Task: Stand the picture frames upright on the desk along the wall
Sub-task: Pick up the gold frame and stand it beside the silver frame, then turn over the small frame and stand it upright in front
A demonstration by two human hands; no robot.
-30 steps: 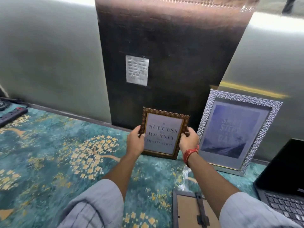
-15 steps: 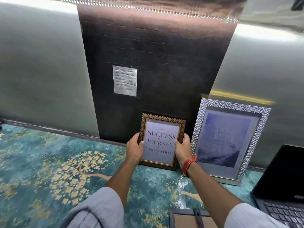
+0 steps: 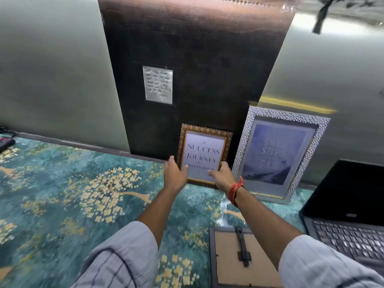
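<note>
Between both hands' grip, the small gold-patterned picture frame [image 3: 204,155] reading "SUCCESS... JOURNEY" stands; left hand [image 3: 175,173] and right hand [image 3: 223,176] clamp its lower edges, fingers spread.

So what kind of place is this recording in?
Probably a home or office desk against a wall: an open laptop, a patterned teal desk cover, and framed motivational prints, one gold-framed and one silver-framed, standing along the wall.

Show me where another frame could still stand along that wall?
Left of the gold frame, the wall strip is bare until the black device. Rightward it's crowded: silver frame, then laptop.
</note>
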